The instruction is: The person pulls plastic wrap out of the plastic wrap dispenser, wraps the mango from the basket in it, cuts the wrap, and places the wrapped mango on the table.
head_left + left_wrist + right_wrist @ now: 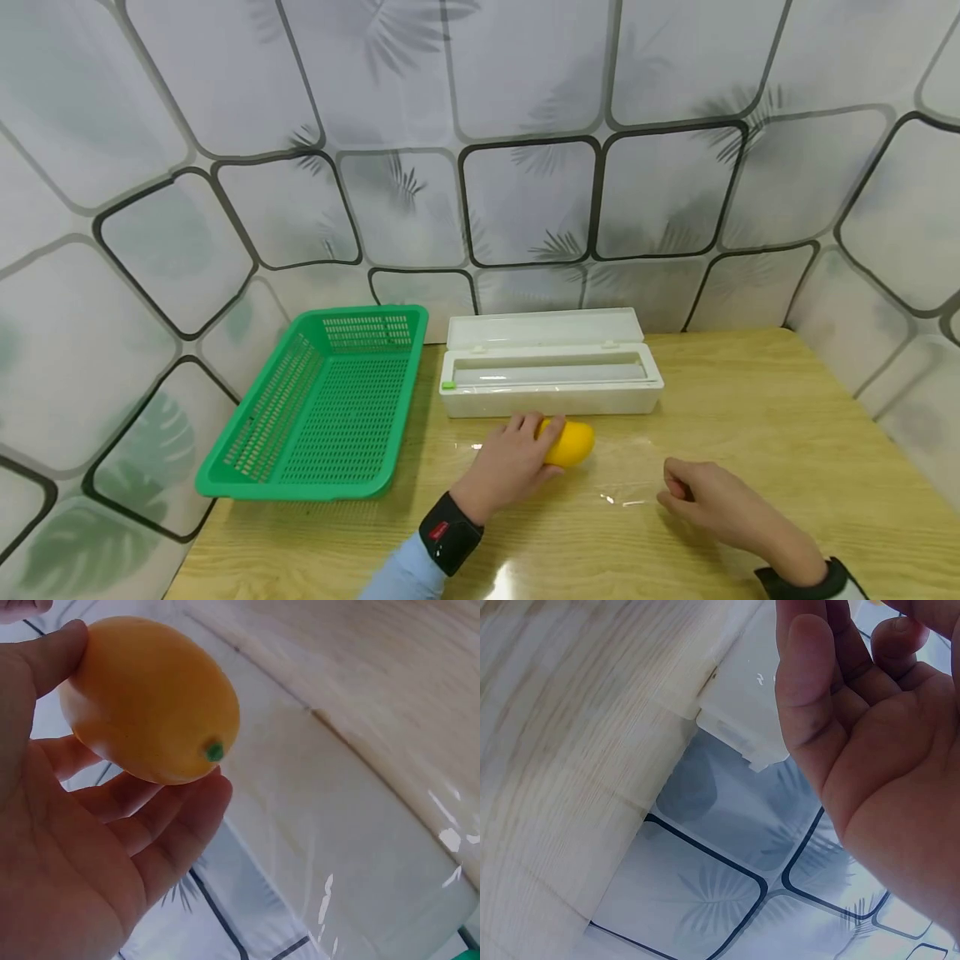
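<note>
Left hand (510, 464): clamped on fruit (573, 444)
Right hand (720, 502) grip: can't tell
Worktop (757, 400) back edge: white box (551, 406), film (551, 372) inside
Left edge: green basket (300, 491)

Grey-white wall covering (532, 200) with dark rounded outlines (597, 200) and palm-leaf prints (558, 246) stands from 9 through 12 to 3 o'clock; the wood-grain tabletop (750, 400) shines at 6 o'clock.

The fruit (573, 443) is yellow; basket (292, 490) green; box (555, 403) white; table (750, 408) wood-grained; wall (528, 204) leaf-printed.
</note>
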Action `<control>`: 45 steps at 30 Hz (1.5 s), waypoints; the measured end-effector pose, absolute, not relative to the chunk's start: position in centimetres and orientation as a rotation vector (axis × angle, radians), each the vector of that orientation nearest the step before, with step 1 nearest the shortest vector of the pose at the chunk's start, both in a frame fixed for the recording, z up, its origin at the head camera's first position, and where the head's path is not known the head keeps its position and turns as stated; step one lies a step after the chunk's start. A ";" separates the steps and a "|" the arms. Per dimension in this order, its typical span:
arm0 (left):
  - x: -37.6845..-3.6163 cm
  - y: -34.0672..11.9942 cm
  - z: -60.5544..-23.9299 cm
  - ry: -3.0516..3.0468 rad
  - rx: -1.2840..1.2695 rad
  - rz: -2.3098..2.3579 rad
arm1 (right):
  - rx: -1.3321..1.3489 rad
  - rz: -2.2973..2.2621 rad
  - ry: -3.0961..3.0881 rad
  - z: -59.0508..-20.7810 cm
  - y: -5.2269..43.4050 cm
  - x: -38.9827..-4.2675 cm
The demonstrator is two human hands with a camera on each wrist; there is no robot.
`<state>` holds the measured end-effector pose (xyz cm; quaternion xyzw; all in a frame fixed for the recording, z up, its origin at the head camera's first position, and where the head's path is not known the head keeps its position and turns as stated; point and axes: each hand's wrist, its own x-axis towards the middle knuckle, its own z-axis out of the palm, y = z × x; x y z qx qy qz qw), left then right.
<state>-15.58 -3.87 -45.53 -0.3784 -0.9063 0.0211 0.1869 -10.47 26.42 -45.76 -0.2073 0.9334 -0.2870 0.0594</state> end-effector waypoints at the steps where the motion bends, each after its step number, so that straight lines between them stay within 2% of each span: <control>1: -15.7 -3.6 -45.7 -2.565 -1.057 0.068 | -0.625 -0.869 2.828 -45.8 26.4 -10.5; 13: -15.7 -2.7 -46.3 -2.696 -1.036 0.100 | -0.673 -0.890 2.849 -44.8 25.6 -11.4; 22: -15.8 -2.5 -46.4 -2.717 -1.060 0.099 | -0.838 -0.971 2.885 -42.4 21.7 -13.6; 32: -16.1 -2.9 -46.7 -2.736 -1.068 0.102 | -0.907 -0.979 2.837 -41.9 18.8 -15.6; 45: -16.3 -3.2 -46.7 -2.745 -1.092 0.070 | -0.849 -1.005 2.838 -42.6 19.9 -16.0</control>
